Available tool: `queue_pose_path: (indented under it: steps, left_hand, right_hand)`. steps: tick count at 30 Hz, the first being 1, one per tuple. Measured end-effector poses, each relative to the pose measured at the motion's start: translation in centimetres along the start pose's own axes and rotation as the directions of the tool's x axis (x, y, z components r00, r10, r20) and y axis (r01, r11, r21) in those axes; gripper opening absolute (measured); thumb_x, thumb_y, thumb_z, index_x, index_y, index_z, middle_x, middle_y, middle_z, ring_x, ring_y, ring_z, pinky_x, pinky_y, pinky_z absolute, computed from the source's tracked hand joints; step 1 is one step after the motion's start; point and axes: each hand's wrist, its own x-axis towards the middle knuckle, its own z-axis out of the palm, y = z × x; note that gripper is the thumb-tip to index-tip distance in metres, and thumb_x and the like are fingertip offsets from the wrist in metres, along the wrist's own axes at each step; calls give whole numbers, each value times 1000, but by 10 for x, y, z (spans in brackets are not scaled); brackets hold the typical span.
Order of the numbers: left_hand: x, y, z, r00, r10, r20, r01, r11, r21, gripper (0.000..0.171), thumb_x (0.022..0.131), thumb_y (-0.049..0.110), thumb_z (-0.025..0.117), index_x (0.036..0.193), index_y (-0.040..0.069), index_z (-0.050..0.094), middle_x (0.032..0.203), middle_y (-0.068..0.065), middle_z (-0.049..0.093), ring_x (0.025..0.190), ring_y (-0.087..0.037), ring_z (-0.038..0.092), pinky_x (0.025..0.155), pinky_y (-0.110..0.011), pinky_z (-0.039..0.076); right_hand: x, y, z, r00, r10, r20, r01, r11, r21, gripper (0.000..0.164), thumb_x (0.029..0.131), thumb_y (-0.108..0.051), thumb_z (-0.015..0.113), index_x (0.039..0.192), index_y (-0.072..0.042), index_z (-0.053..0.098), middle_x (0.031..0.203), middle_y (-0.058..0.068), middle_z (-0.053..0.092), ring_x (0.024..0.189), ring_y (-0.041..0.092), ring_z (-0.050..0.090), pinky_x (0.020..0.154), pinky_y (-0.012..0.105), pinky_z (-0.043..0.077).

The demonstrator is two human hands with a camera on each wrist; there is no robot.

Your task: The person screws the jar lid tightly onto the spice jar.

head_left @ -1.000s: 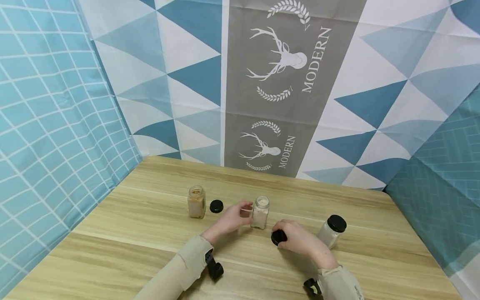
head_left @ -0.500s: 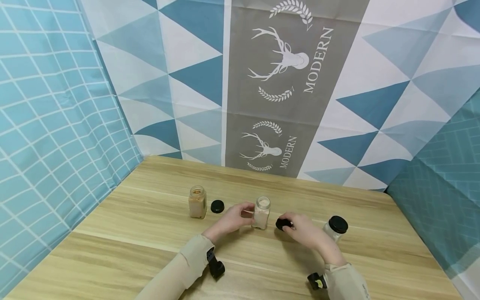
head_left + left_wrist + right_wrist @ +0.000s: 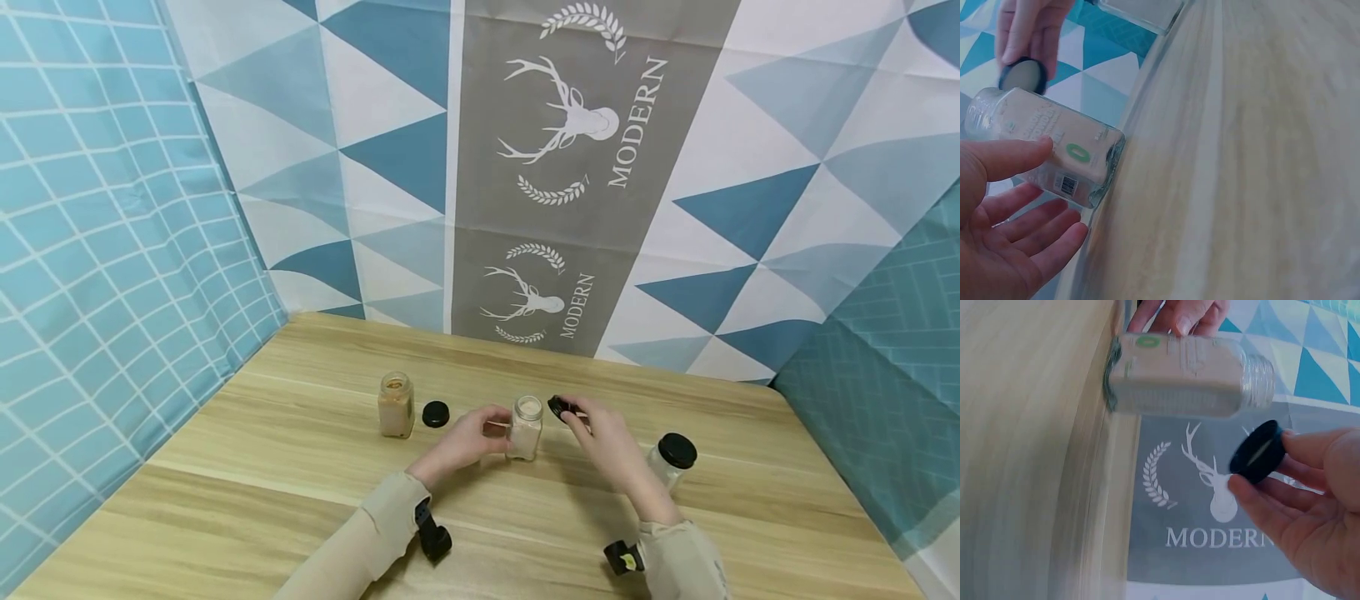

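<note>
A glass jar of pale powder (image 3: 525,437) stands upright and uncapped on the table; its label and green mark face the left wrist view. My left hand (image 3: 468,437) holds it lightly from the left, the thumb against the label side and the fingers on the other side. In my right hand (image 3: 606,440) a black screw lid (image 3: 1259,452) is pinched between thumb and fingers, tilted with its hollow underside toward the jar. The lid is just right of the jar's open mouth, apart from it.
Left of the hands stand an open jar with tan contents (image 3: 395,408) and a black lid (image 3: 435,414) lying on the wooden table (image 3: 300,450). A black-capped jar (image 3: 675,454) is behind my right forearm, partly hidden. Patterned cloth walls (image 3: 397,167) border the table.
My right hand has carried the black lid up and away from me, from low right of the powder jar to beside its mouth, tilting it. The left hand stays at the jar.
</note>
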Motion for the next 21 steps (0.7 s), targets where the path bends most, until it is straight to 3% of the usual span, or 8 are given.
queue_pose_path:
  steps: [4, 11, 21]
  left_hand:
    - [0, -1, 0, 1000, 14, 3, -14, 1000, 1, 48, 79, 12, 69, 122, -1, 50, 121, -18, 55, 111, -31, 54, 94, -41, 44]
    - [2, -2, -1, 1000, 11, 10, -11, 1000, -1, 47, 81, 14, 68, 123, 0, 50, 121, -16, 56, 111, -29, 54, 94, -40, 45]
    - [2, -3, -1, 1000, 1, 18, -1, 1000, -11, 47, 82, 15, 67, 123, 1, 50, 122, -16, 55, 112, -29, 53, 94, -40, 45]
  right_hand:
    - [4, -6, 5, 995, -80, -58, 82, 996, 43, 31, 92, -19, 55, 120, -6, 57, 118, 12, 57, 99, 25, 61, 80, 32, 53]
    - [11, -11, 14, 971, -228, -70, 232, 972, 47, 28, 90, -17, 56, 117, -8, 60, 121, 9, 57, 106, 23, 57, 85, 34, 50]
    - [14, -15, 20, 951, -303, -59, 305, 952, 22, 24, 88, -14, 58, 111, -12, 64, 125, 6, 57, 115, 24, 53, 96, 41, 42]
